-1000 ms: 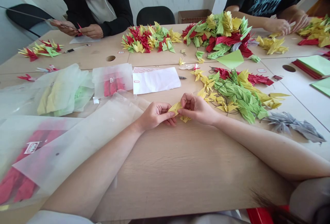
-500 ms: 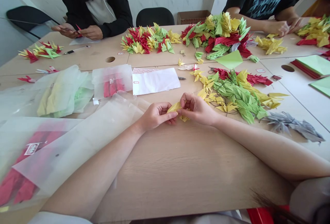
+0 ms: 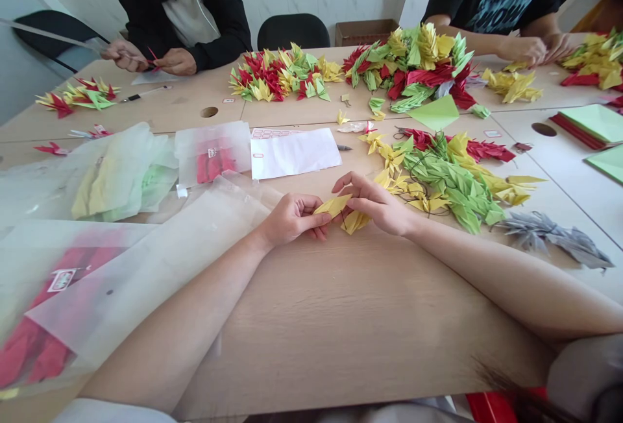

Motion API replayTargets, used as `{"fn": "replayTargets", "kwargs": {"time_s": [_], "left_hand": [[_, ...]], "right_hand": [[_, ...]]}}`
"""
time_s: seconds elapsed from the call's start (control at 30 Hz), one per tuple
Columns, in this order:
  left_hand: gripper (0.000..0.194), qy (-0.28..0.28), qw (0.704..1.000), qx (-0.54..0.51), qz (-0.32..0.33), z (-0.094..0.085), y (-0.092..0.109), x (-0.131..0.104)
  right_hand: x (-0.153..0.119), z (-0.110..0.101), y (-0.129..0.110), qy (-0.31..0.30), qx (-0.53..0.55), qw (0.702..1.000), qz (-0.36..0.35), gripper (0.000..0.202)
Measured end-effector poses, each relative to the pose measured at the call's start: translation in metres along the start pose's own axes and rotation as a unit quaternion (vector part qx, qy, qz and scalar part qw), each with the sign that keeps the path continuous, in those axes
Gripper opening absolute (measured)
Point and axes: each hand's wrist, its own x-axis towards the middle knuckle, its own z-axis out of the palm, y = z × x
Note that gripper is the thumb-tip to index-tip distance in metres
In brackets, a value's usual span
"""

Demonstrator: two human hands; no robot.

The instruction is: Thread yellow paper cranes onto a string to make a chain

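My left hand (image 3: 295,218) pinches a folded yellow paper piece (image 3: 333,205) between thumb and fingers, above the wooden table (image 3: 341,319). Close at its right is my right hand (image 3: 372,202), its fingers apart and slightly curved. Another yellow folded paper (image 3: 356,221) hangs just below the right fingers, with a dark thread beside it. Beyond my right hand lie strung yellow papers (image 3: 396,183) and a bundle of green folded papers (image 3: 448,180). Whether the right fingertips touch the yellow piece is hard to make out.
Translucent bags with red (image 3: 214,157) and yellow paper (image 3: 100,176) cover the left side. A white sheet (image 3: 296,154) lies ahead, grey wrapped material (image 3: 559,235) at right. Colourful paper piles (image 3: 287,72) stand farther back. Two people's hands (image 3: 175,61) work across the table.
My right hand has let go of its pinch, its fingers spreading and lifting a little to the right. More of the yellow piece shows. My left hand has barely moved.
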Motion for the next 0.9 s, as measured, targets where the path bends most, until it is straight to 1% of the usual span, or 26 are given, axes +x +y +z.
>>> {"fn": "replayTargets", "kwargs": {"time_s": [0.07, 0.17, 0.23, 0.33, 0.4, 0.47, 0.53, 0.6, 0.67, 0.73, 0.8, 0.83, 0.9], "left_hand": [[0.032, -0.002, 1.0, 0.006, 0.004, 0.002, -0.002, 0.0], [0.033, -0.004, 1.0, 0.016, 0.006, 0.003, -0.004, -0.001], [0.031, -0.012, 1.0, 0.019, 0.005, 0.004, -0.005, -0.001], [0.029, -0.036, 0.999, 0.009, 0.01, 0.003, -0.004, -0.002], [0.029, -0.048, 0.999, -0.004, 0.019, 0.002, -0.003, -0.002], [0.028, -0.049, 0.998, -0.013, 0.043, 0.0, -0.003, -0.002], [0.03, -0.046, 0.996, -0.02, 0.072, -0.003, -0.003, -0.002], [0.038, -0.052, 0.995, -0.03, 0.085, -0.006, -0.004, -0.002], [0.05, -0.06, 0.994, -0.04, 0.078, -0.008, -0.004, -0.002], [0.056, -0.052, 0.996, -0.042, 0.065, -0.008, -0.003, -0.001], [0.047, -0.034, 0.998, -0.034, 0.049, -0.007, -0.002, -0.001], [0.041, -0.026, 0.998, -0.03, 0.043, -0.006, -0.002, 0.0], [0.033, -0.013, 0.999, -0.031, 0.035, -0.005, -0.002, 0.001]], "right_hand": [[0.0, 0.002, 0.001, 0.016, -0.043, 0.999, -0.005, 0.029], [0.001, 0.004, 0.005, 0.032, -0.112, 0.993, -0.003, 0.029], [0.004, 0.003, 0.007, 0.021, -0.107, 0.994, 0.007, 0.028], [0.006, 0.001, 0.007, 0.004, -0.061, 0.998, 0.031, 0.028], [0.007, -0.001, 0.005, 0.005, -0.047, 0.998, 0.035, 0.03], [0.007, -0.001, 0.004, 0.018, -0.049, 0.998, 0.02, 0.032], [0.005, -0.001, 0.002, 0.048, -0.07, 0.996, -0.019, 0.032], [0.004, -0.001, 0.001, 0.077, -0.116, 0.987, -0.081, 0.027], [0.002, 0.0, 0.002, 0.09, -0.186, 0.964, -0.169, 0.017], [0.001, 0.002, 0.004, 0.087, -0.254, 0.93, -0.251, 0.01], [0.0, 0.003, 0.006, 0.084, -0.298, 0.904, -0.293, 0.015], [0.0, 0.004, 0.007, 0.082, -0.311, 0.898, -0.299, 0.018], [-0.001, 0.004, 0.009, 0.074, -0.321, 0.896, -0.298, 0.021]]}}
